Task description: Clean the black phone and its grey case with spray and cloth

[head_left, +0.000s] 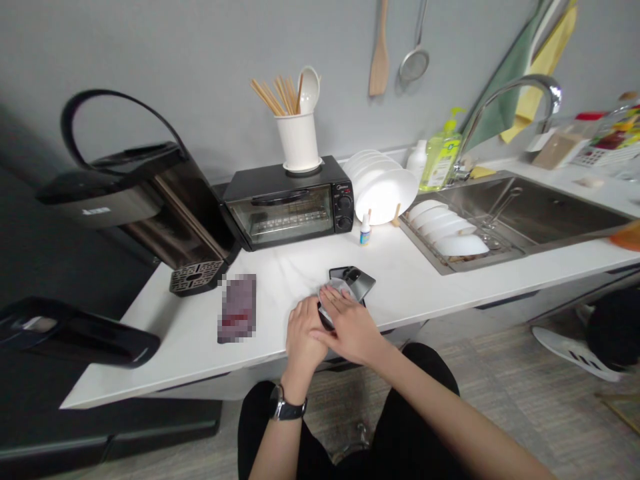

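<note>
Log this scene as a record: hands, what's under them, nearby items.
left_hand: beside the right hand, grip unclear
right_hand: fingers over a pale cloth; thumb crosses the left hand
device: grey, phone-like, partly covered by cloth or hand
behind_device: small white bottle
left_of_hands: pixelated item
back: toaster oven, plates
right: bowls at sink

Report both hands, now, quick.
Left hand: beside the dark flat object; whether it grips cannot be told.
Right hand: open, fingers stretched over the pale cloth on that object.
</note>
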`<state>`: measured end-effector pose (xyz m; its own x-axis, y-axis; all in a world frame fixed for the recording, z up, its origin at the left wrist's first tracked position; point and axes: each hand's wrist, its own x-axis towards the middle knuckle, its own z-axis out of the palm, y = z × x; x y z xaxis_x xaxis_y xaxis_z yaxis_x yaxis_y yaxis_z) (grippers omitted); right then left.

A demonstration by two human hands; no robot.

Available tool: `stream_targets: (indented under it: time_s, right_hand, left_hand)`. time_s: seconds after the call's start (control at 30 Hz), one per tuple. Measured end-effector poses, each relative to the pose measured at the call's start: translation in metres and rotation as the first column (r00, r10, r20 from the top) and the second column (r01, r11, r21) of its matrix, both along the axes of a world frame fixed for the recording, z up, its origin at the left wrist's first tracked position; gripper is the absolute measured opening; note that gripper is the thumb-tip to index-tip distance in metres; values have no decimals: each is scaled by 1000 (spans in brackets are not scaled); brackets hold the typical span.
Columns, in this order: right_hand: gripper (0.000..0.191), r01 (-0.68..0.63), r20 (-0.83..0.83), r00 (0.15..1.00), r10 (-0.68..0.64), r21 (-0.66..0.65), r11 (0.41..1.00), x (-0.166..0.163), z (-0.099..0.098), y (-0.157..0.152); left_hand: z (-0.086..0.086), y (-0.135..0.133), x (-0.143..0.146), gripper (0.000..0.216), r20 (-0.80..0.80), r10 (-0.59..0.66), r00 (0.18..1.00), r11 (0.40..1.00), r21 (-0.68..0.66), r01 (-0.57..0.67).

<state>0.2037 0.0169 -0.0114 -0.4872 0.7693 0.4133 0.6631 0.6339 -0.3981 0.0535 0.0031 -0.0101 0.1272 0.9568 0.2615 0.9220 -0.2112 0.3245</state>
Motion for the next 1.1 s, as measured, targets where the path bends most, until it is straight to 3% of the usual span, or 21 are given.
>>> stream_targets:
  time_s: [0.1,0.2,0.4,0.6,0.7,0.8,0.9,1.0,1.1]
  right_hand:
    - [83,-95,-11,995,95,-13,995,9,-1,-23]
    - [72,-143,-21,990,142,-39,989,36,-3,-28]
    - [57,109,25,994,-109,-11,994,75,-7,11]
    - [62,186,23,982,-186,19,982,37,-2,34]
    - [68,74,3,997,-73,-7,997,5,1,12]
    - [80,-1,-28,1000,0,-23,1000,-11,1,-19]
    - [74,-57,-55,997,53,-57,997,-3,1,-37]
    - [57,-73,-59,996,69,-71,995,21,-1,-33]
    - [48,68,-23,997,-68,-28,997,49,-6,-18]
  left_hand:
    - [0,1,1,29,-15,37,999,999,-26,-37]
    - [2,1,2,44,39,-3,999,1000,-6,4]
    - [5,3,0,54,100,-61,993,998,21,60]
    - [2,2,0,50,94,-48,994,999,27,46]
    - [-4,2,-1,38,57,-34,998,999,16,33]
    - [-9,4,-2,43,56,24,998,1000,-11,-24]
    - [-8,4,-1,47,89,65,994,997,-36,-62]
    - [-2,1,1,44,103,23,994,999,-31,-20]
    - [3,-1,2,53,118,5,993,1000,-4,-4]
